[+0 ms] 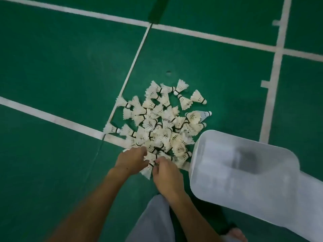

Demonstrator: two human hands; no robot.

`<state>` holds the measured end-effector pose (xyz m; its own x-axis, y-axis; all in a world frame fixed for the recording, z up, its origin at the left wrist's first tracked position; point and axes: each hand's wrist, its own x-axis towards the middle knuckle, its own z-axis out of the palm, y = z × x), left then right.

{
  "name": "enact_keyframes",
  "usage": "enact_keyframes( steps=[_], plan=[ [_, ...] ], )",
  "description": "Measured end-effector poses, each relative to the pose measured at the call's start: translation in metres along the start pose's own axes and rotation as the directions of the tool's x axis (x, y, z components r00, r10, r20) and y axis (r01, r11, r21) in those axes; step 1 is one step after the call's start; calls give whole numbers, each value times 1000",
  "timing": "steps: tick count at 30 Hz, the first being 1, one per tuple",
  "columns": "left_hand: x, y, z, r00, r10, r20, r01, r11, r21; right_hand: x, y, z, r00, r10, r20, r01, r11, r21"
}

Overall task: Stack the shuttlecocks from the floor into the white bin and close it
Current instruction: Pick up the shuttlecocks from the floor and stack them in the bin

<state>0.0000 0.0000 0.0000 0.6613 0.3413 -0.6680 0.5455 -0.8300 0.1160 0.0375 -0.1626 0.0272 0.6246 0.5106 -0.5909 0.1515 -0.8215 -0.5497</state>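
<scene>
Head view shows the green floor (pixel 61 67) with white lines. At the right stands the white bin (pixel 244 172), open, beside the pile of shuttlecocks (pixel 162 126). At the pile's near edge, the left hand (pixel 130 162) and right hand (pixel 167 177) are close together, each pinching shuttlecocks.

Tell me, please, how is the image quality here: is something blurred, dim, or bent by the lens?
Head view: lighting dim and even, no glare; court lines bow from wide-angle distortion; shuttlecocks look soft; the white bin is hazy, translucent; left hand and right hand slightly blurred.
</scene>
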Motion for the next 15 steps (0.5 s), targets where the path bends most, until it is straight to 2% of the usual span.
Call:
enact_keyframes(
  steps=[2, 4, 7, 10, 15],
  plan=[
    [22, -7, 30, 1000, -17, -21, 15, 996, -90, 25, 20, 29, 998, -26, -63, 25, 1000, -16],
    [37, -9, 53, 993, -48, -108, 31, 988, -152, 48, 38, 53, 992, -51, -117, 47, 998, -44],
    [50, -9, 84, 964, -118, -238, 75, 980, -182, 69, 60, 79, 981, -106, -165, 87, 989, -118],
    [61, -6, 102, 938, -171, -303, 120, 976, -182, 83, 74, 89, 960, -159, -232, 118, 976, -183],
    [67, -4, 107, 906, -208, -368, 60, 926, -374, 89, 80, 96, 934, -225, -277, 153, 954, -258]
  ],
)
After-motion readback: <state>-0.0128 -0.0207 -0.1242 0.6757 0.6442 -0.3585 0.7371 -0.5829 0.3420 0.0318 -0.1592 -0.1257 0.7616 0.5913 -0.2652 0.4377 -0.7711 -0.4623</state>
